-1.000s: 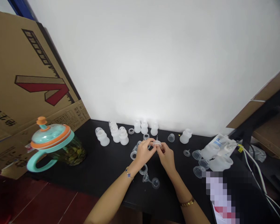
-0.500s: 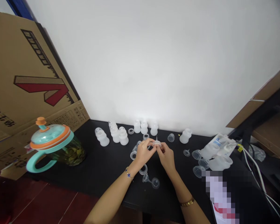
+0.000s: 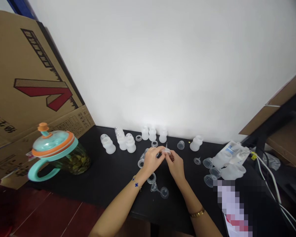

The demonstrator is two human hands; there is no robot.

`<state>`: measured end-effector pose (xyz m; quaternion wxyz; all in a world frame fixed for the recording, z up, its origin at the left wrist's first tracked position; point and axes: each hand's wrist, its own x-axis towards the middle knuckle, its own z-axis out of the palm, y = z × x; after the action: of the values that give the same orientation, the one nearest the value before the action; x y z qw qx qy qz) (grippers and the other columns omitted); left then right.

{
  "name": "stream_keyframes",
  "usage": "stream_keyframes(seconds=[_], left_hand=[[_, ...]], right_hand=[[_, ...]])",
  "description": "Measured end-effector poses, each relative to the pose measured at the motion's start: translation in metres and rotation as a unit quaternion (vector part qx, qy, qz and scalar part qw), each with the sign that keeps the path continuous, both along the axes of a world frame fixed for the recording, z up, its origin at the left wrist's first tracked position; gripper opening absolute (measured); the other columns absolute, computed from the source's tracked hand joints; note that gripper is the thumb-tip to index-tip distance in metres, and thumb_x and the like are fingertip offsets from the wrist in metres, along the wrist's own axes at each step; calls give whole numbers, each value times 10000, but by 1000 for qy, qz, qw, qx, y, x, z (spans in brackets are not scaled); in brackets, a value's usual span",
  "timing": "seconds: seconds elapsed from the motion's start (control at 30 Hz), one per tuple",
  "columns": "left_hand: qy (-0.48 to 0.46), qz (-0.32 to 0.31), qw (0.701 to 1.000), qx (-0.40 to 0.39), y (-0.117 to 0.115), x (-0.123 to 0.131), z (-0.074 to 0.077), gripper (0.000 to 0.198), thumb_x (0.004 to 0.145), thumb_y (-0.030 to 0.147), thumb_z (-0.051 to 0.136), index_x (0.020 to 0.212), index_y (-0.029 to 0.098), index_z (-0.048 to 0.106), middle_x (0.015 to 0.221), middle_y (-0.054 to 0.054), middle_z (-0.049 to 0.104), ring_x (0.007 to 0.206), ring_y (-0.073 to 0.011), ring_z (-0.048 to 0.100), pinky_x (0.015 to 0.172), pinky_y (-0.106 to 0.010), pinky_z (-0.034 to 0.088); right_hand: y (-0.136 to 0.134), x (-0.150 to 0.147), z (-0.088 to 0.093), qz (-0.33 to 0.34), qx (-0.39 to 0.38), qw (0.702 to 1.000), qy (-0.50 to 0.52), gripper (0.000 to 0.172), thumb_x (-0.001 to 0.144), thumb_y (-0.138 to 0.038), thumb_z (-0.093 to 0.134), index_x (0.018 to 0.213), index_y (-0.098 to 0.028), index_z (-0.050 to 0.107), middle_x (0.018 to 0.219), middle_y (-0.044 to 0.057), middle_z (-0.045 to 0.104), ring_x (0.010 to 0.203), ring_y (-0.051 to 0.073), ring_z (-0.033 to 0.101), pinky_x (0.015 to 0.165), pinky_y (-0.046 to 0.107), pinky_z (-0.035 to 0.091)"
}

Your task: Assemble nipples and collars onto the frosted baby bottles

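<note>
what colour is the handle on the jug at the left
Teal. The handle of the jug shows best in the head view.

Your left hand (image 3: pixel 151 160) and right hand (image 3: pixel 175 164) meet over the middle of the black desk (image 3: pixel 108 179), both pinching a small translucent piece (image 3: pixel 166 150) between their fingertips. Loose clear rings (image 3: pixel 151 178) and funnels (image 3: pixel 164 192) lie just beside your wrists. Frosted bottles (image 3: pixel 131 144) stand along the desk's back edge, and a teal-handled jug (image 3: pixel 56 154) sits near its left edge against a cardboard box (image 3: pixel 27 92).
</note>
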<state>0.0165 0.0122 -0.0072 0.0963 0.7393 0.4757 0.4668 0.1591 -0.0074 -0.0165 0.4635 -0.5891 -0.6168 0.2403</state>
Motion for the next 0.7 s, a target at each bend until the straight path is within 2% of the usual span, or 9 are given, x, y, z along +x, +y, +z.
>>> stream_keyframes(seconds=[0.1, 0.2, 0.3, 0.4, 0.5, 0.7], left_hand=[[37, 13, 999, 16, 2, -3, -2, 223, 887, 163, 655, 1077, 254, 728, 946, -30, 773, 888, -220, 695, 841, -358, 539], [52, 5, 998, 23, 3, -5, -3, 260, 916, 171, 624, 1141, 256, 722, 999, -39, 773, 939, -231, 682, 870, -380, 540], [32, -4, 999, 15, 3, -5, 0, 292, 924, 190, 614, 1193, 256, 708, 1031, -42, 773, 970, -229, 680, 896, -387, 543], [-18, -1, 1000, -26, 1, -3, 4, 327, 921, 226, 620, 1241, 246, 680, 1047, -47, 771, 1016, -229, 693, 937, -387, 538], [-71, -19, 994, -76, 1, -1, 7, 280, 917, 240, 618, 1187, 241, 693, 1024, -37, 784, 1009, -221, 722, 949, -366, 538], [-133, -28, 984, -117, 0, 1, 8, 109, 886, 227, 627, 968, 230, 699, 914, -16, 795, 875, -194, 754, 833, -306, 559]], right_hand=[[0, -2, -2, -12, 9, 1000, -7, 355, 913, -459, 520, 1083, -202, 697, 908, 58, 725, 671, 193, 624, 661, 303, 474], [0, -3, -2, -11, 17, 1000, -7, 337, 910, -461, 523, 1032, -202, 702, 933, 66, 727, 685, 196, 628, 676, 312, 487], [0, -2, -2, -1, 12, 1000, 13, 353, 921, -488, 525, 1011, -198, 706, 928, 70, 732, 698, 202, 630, 691, 317, 491], [0, -2, -1, 4, -1, 998, 60, 391, 925, -523, 527, 1024, -188, 705, 913, 73, 734, 697, 206, 637, 678, 312, 496], [0, -2, -1, 8, -6, 995, 97, 405, 915, -540, 543, 1012, -183, 709, 895, 72, 734, 694, 207, 639, 664, 306, 501], [-2, -4, 2, 14, -2, 995, 95, 390, 918, -524, 545, 1002, -183, 714, 877, 65, 736, 682, 198, 629, 649, 293, 486]])
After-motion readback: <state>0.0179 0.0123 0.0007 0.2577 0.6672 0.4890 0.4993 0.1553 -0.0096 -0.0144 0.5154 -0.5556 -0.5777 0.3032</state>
